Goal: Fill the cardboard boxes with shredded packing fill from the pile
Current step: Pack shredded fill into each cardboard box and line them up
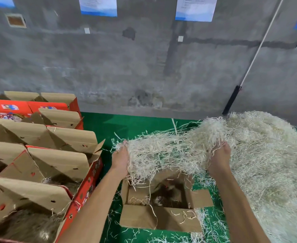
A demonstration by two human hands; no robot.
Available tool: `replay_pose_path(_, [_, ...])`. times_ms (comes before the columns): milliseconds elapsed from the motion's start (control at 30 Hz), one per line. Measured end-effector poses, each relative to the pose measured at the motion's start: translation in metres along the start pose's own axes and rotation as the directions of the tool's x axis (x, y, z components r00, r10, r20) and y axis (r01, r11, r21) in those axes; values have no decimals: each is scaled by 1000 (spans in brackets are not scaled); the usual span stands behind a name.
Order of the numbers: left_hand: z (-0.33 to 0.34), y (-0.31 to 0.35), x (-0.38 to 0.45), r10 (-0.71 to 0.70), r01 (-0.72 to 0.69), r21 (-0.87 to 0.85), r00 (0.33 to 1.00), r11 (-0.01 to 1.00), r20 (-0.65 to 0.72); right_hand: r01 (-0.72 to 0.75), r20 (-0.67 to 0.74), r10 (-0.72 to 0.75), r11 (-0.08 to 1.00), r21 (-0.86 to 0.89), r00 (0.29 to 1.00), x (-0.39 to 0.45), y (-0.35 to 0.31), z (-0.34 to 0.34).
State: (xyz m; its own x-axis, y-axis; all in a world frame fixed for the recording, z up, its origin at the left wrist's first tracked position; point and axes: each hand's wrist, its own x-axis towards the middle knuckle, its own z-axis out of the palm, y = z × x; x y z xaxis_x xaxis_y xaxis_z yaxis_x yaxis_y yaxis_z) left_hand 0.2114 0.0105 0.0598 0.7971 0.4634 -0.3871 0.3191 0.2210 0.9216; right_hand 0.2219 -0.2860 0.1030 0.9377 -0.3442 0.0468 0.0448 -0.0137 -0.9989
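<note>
A big clump of pale shredded fill hangs between my two hands above an open cardboard box on the green floor. My left hand holds the clump's left end and my right hand holds its right end; the fingers are buried in the strands. The clump still trails into the large pile of fill at the right. Inside the box the bottom is dark with only a few loose strands. Its flaps stand open.
Several open red-sided boxes stand in a row at the left, the nearest ones with fill inside. A grey concrete wall rises behind. A black-footed pole leans against it. Loose strands litter the green floor.
</note>
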Motion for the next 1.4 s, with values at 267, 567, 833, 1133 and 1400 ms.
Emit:
replay_pose_path(267, [59,0,-60,100,-183,230,938,956,333,141,372,-70,976,-168,925,-49,13,66])
replay_pose_path(567, [18,9,-22,44,-90,189,971,978,234,-120,97,158,941,-317,983,-30,31,24])
replay_pose_path(833, [19,7,-30,121,-184,262,963,947,239,-83,244,70,995,46,967,-40,18,28])
replay_pose_path(1133, [34,-7,-45,-79,12,138,869,990,489,-87,490,96,995,-41,866,-71,23,53])
replay_pose_path(1400, [-11,16,-21,142,-211,264,956,941,258,-173,234,115,953,247,965,-26,17,7])
